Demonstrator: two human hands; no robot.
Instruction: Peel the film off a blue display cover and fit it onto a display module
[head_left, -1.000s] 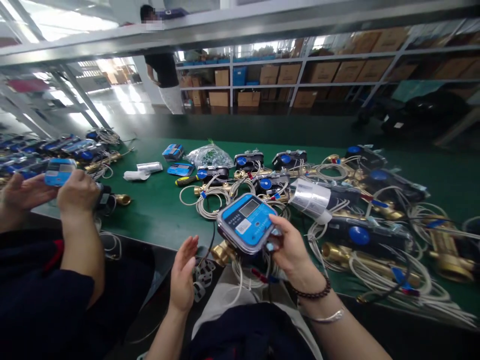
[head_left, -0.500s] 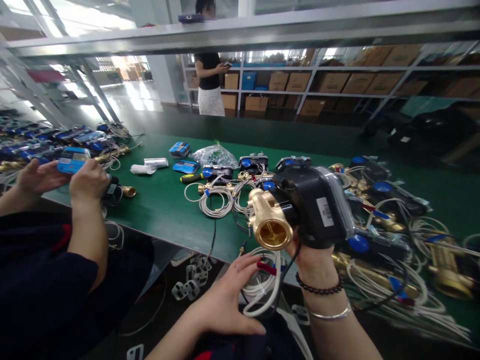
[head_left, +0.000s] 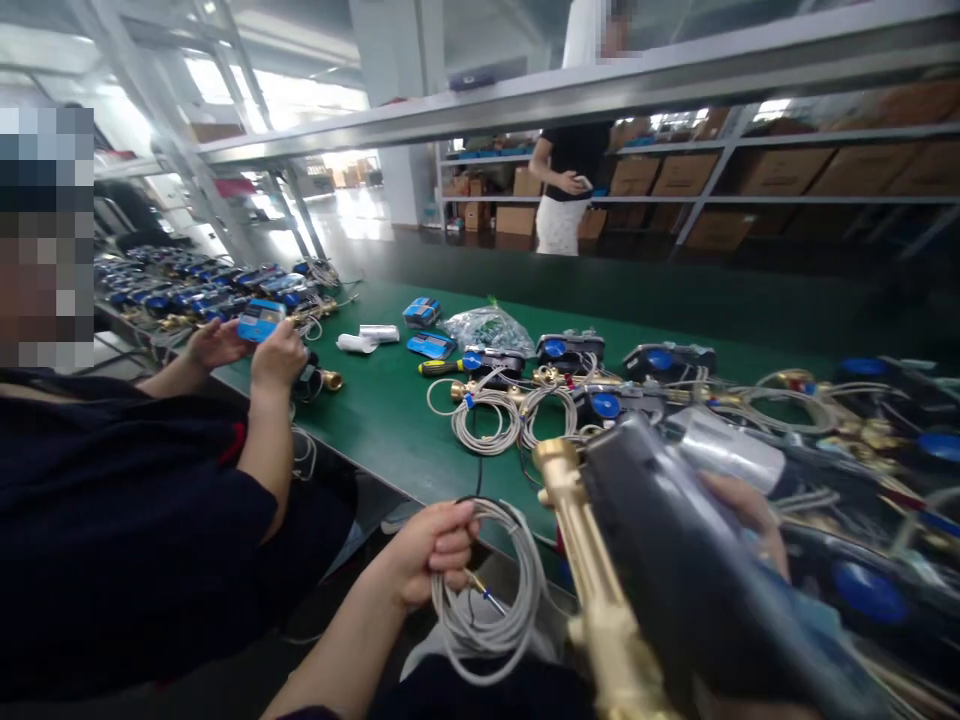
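My left hand [head_left: 436,550] is closed around the top of a coil of grey cable [head_left: 529,590], which hangs in loops below the fingers. A brass-tipped lead with a blue band shows inside the coil. On the right, close to the camera, is a meter [head_left: 675,540] with a black housing and a brass pipe body [head_left: 592,570]; it is tilted and blurred. My right hand [head_left: 754,520] grips the meter from its far side, most of the hand hidden behind the housing. Several similar meters with blue discs and coiled cables lie on the green table [head_left: 375,420] beyond.
At left a co-worker's hands [head_left: 274,350] hold a blue-faced unit [head_left: 261,320]. A yellow-and-black screwdriver [head_left: 441,368], a plastic bag [head_left: 491,330] and white rolls [head_left: 367,338] lie on the table. A metal shelf beam [head_left: 525,95] crosses above. Another person [head_left: 566,185] stands behind the table.
My left hand has gone from open fingers beside the cable to gripping the coil. My right hand has turned the meter and brought it lower and nearer. The view has swung left.
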